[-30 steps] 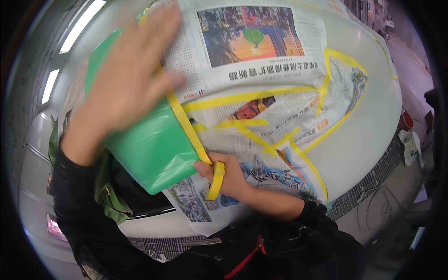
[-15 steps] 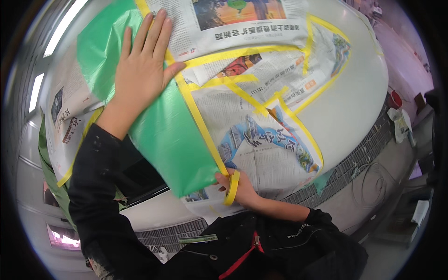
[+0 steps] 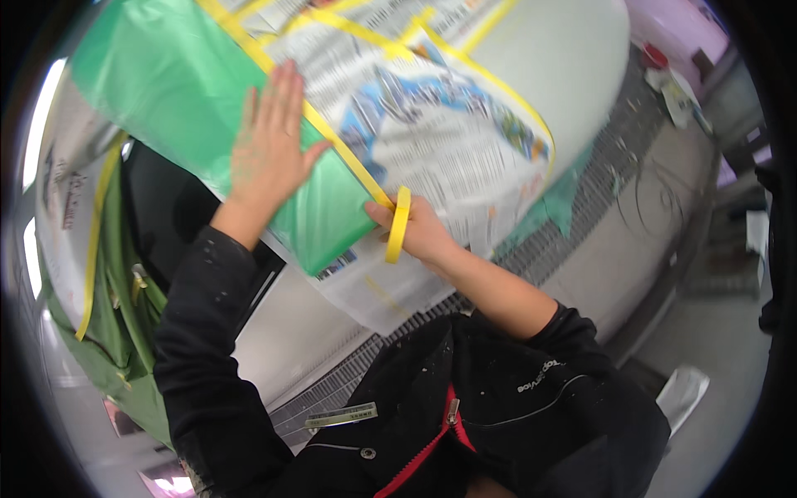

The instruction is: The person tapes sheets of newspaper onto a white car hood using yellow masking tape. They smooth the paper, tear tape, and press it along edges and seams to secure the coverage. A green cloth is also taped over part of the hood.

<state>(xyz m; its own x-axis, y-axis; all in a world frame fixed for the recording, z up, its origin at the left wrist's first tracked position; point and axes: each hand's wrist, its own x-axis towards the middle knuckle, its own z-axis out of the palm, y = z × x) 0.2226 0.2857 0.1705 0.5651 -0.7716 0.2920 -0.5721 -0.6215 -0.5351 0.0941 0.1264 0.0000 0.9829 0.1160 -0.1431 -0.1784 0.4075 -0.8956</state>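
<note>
My left hand lies flat on a green plastic sheet, its fingers stretched out beside a long yellow tape strip. That strip joins the sheet to printed newspaper spread over a pale car body. At the strip's near end, my right hand is closed around a roll of yellow masking tape. Its thumb rests at the lower corner where sheet and newspaper meet. Part of the fingers is hidden behind the roll.
Bare white bodywork curves away at the upper right. A dark car window and green cloth are on the left. Floor grating, thin cable and a red container lie beyond the car.
My left hand has slid down the sheet along the tape strip, closer to my right hand. My right hand still holds the tape roll. The view has shifted toward the near end.
</note>
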